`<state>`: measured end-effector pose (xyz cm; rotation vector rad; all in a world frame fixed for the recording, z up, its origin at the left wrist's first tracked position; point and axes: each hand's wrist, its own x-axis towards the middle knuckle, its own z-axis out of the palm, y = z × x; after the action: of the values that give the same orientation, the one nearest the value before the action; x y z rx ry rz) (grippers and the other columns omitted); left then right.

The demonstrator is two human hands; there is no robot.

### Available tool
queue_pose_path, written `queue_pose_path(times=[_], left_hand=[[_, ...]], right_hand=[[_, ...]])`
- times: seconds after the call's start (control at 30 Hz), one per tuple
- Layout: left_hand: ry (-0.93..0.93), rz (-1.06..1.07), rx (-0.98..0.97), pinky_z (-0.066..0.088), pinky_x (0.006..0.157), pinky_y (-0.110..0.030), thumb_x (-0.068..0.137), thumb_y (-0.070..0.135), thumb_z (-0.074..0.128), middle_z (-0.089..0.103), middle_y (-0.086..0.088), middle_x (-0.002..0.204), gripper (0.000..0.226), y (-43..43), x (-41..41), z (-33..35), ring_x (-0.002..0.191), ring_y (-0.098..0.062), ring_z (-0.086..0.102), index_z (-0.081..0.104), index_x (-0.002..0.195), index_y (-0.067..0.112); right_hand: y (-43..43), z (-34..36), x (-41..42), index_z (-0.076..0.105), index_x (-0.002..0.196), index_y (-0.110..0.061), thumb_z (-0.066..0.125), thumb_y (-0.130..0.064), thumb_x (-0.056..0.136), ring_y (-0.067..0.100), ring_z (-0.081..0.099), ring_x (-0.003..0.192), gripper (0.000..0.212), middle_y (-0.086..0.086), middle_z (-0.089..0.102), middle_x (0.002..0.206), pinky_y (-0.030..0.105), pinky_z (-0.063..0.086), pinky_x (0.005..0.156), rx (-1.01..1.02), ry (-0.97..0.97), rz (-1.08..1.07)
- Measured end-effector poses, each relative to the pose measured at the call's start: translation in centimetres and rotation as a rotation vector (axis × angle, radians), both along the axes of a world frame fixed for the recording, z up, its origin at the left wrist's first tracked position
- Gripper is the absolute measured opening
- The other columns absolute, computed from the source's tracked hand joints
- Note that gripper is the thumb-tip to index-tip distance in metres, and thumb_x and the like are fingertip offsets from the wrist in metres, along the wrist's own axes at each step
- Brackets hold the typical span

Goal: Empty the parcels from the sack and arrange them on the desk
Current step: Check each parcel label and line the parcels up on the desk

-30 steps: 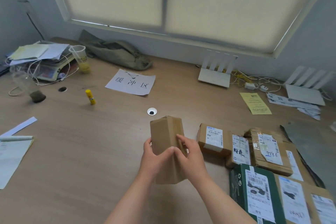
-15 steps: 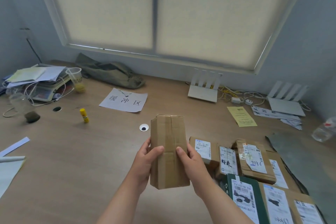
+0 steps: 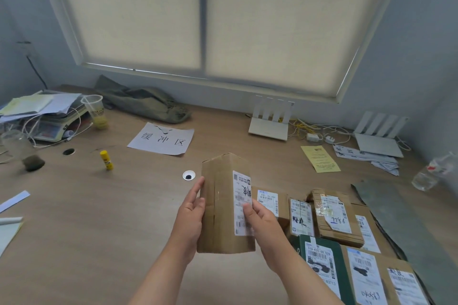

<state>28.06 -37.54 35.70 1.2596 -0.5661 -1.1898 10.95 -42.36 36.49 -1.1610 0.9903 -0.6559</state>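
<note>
Turned label-forward, the parcel [image 3: 218, 208] sits edge-gripped between left hand [image 3: 189, 218] and right hand [image 3: 264, 226] (bare desk [image 3: 99, 218] leftward).

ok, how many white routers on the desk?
2. First router at the back of the desk, centre-right; second router farther right along the same edge. Left paper pile could hide more.

The wooden desk [image 3: 99, 230] carries a crumpled olive bag [image 3: 143, 104] and 2 white routers [image 3: 270, 124] along its back edge. A printed sheet [image 3: 162, 138] and an upright yellow glue stick [image 3: 106, 160] sit mid-desk. Labelled parcels [image 3: 332, 215] lie packed together toward the right front corner, just beside a flat grey sack [image 3: 396, 220].
</note>
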Motion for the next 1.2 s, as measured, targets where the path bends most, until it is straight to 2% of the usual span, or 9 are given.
queue_pose_path(times=[0.1, 0.17, 0.33, 0.57, 0.7, 0.83, 0.97, 1.1, 1.2], left_hand=[[-0.067, 0.022, 0.026, 0.052, 0.103, -0.05, 0.11, 0.02, 0.036, 0.071, 0.002, 0.128, 0.043, -0.2, -0.3, -0.5, 0.115, -0.022, 0.069, 0.053, 0.135, 0.05], [-0.049, -0.025, 0.007, 0.049, 0.107, -0.051, 0.104, 0.04, 0.047, 0.069, 0.006, 0.131, 0.038, 0.0, -1.0, -0.2, 0.119, -0.019, 0.067, 0.045, 0.14, 0.052], [0.02, -0.125, -0.075, 0.047, 0.109, -0.051, 0.062, 0.066, 0.083, 0.062, 0.002, 0.141, 0.104, 0.4, -1.6, 0.4, 0.122, -0.019, 0.066, 0.031, 0.149, 0.044], [0.092, -0.018, -0.128, 0.057, 0.089, -0.048, 0.062, 0.045, 0.076, 0.074, -0.009, 0.119, 0.086, 0.2, -1.9, 0.9, 0.107, -0.031, 0.073, 0.04, 0.139, 0.033], [0.134, 0.136, -0.146, 0.057, 0.084, -0.044, 0.066, 0.04, 0.076, 0.075, -0.008, 0.118, 0.087, 0.0, -2.2, 0.5, 0.104, -0.025, 0.074, 0.035, 0.142, 0.034], [0.136, 0.155, -0.118, 0.057, 0.075, -0.037, 0.065, 0.037, 0.077, 0.071, -0.008, 0.122, 0.089, -0.1, -1.8, 0.4, 0.104, -0.021, 0.073, 0.033, 0.142, 0.039], [0.151, 0.223, -0.096, 0.055, 0.082, -0.039, 0.058, 0.044, 0.08, 0.067, -0.009, 0.127, 0.1, -0.4, 0.0, 0.6, 0.111, -0.023, 0.068, 0.031, 0.146, 0.039], [0.137, 0.243, -0.051, 0.055, 0.092, -0.041, 0.06, 0.045, 0.08, 0.064, -0.009, 0.131, 0.103, -0.6, 1.3, 0.7, 0.112, -0.027, 0.068, 0.029, 0.15, 0.041], [0.173, 0.275, -0.042, 0.056, 0.086, -0.038, 0.083, 0.028, 0.076, 0.062, -0.014, 0.133, 0.076, -0.6, 0.3, 0.2, 0.103, -0.027, 0.068, 0.037, 0.148, 0.032]], right_hand=[[0.3, 0.1, -0.1, 0.064, 0.127, -0.019, 0.044, -0.034, 0.105, 0.024, 0.07, 0.111, 0.033, 0.005, 0.076, 0.115, 0.045, 0.053, 0.103, 0.052, -0.041, -0.008], [0.8, 0.5, 0.1, 0.061, 0.131, -0.021, 0.043, -0.036, 0.105, 0.023, 0.07, 0.112, 0.035, 0.005, 0.075, 0.119, 0.046, 0.052, 0.103, 0.081, -0.085, -0.002], [1.5, 1.2, -0.1, 0.055, 0.138, -0.025, 0.042, -0.036, 0.105, 0.023, 0.067, 0.118, 0.037, 0.004, 0.071, 0.127, 0.045, 0.052, 0.103, 0.078, -0.16, 0.045], [1.8, 1.3, -0.6, 0.051, 0.142, -0.031, 0.057, -0.04, 0.092, 0.025, 0.063, 0.124, 0.051, 0.002, 0.067, 0.134, 0.051, 0.045, 0.11, 0.006, -0.143, 0.168], [2.2, 0.6, -0.8, 0.059, 0.132, -0.041, 0.061, -0.048, 0.085, 0.02, 0.061, 0.122, 0.047, -0.004, 0.067, 0.132, 0.049, 0.042, 0.112, 0.095, -0.105, 0.227], [1.5, 0.4, -1.9, 0.064, 0.131, -0.028, 0.065, -0.039, 0.083, 0.022, 0.063, 0.116, 0.049, 0.006, 0.068, 0.13, 0.045, 0.046, 0.111, 0.164, -0.155, 0.182], [0.1, 1.0, -3.2, 0.063, 0.13, -0.019, 0.071, -0.041, 0.074, 0.021, 0.065, 0.111, 0.061, 0.008, 0.071, 0.125, 0.042, 0.05, 0.103, 0.145, -0.122, 0.17], [-1.3, 0.8, -3.4, 0.054, 0.138, -0.02, 0.076, -0.036, 0.079, 0.024, 0.068, 0.104, 0.064, 0.01, 0.073, 0.122, 0.048, 0.049, 0.094, 0.148, -0.186, -0.074], [-1.7, 0.2, -2.6, 0.051, 0.139, -0.015, 0.072, -0.027, 0.087, 0.023, 0.067, 0.095, 0.057, 0.012, 0.074, 0.118, 0.046, 0.051, 0.089, 0.263, -0.3, -0.321]])
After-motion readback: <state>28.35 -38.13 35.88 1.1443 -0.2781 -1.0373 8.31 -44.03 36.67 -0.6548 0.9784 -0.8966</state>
